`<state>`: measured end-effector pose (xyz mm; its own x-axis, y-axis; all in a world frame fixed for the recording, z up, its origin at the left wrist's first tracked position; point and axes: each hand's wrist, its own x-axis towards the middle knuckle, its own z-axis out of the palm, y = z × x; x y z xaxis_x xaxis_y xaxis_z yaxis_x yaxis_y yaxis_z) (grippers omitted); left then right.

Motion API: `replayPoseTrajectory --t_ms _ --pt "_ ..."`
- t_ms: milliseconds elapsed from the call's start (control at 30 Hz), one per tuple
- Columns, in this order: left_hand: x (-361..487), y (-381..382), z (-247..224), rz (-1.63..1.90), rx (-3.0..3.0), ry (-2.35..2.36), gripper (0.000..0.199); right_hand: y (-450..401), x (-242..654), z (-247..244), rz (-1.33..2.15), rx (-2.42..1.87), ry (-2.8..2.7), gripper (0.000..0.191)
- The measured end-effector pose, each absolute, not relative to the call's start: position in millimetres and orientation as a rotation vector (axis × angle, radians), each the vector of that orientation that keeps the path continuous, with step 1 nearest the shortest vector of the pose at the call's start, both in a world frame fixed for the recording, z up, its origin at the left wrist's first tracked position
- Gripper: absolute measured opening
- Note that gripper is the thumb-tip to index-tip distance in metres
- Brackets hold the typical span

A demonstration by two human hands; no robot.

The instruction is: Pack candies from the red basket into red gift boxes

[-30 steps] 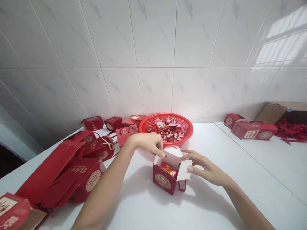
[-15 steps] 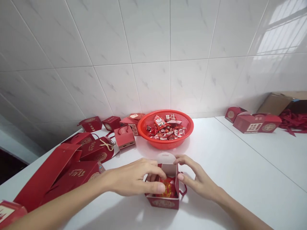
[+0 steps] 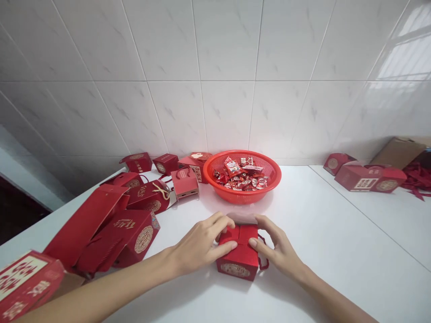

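Note:
A small red gift box [image 3: 237, 258] stands on the white table, its two top flaps folded inward and meeting at a middle seam. Its rounded back flap still stands up behind. My left hand [image 3: 210, 242] grips the box's left side, thumb on the left flap and fingers bent over the back left corner. On the other side my right hand [image 3: 278, 244] has its thumb on the right flap and its fingers at the back right corner. A twisted red cord handle [image 3: 264, 258] hangs at the box's right side. The box's contents are hidden.
Behind the box stands a red plastic basket [image 3: 242, 196] of wrapped sweets. Several red boxes [image 3: 143, 237] crowd the left. More red boxes [image 3: 370, 178], a cardboard box [image 3: 397, 152] and dark red ribbons [image 3: 417, 176] lie at the far right, near the tiled wall.
The box's side flaps have folded down over the contents, which showed before. Both hands have closed in on the top. The camera view has shifted slightly left.

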<state>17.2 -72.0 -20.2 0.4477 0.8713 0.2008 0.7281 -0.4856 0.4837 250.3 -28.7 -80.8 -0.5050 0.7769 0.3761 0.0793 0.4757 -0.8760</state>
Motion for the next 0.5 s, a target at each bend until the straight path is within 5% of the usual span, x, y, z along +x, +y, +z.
replayPoseTrajectory --t_ms 167,300,500 --pt "17 -71 -28 0.847 2.529 1.39 0.042 -26 255 -82 0.883 -0.677 -1.992 0.031" --pt "17 -69 -27 0.731 2.62 1.291 0.021 -25 259 -81 0.849 -0.682 -1.991 0.037" --pt "16 -64 -23 0.541 2.435 1.362 0.026 -16 263 -77 0.909 -1.002 -1.936 0.047"
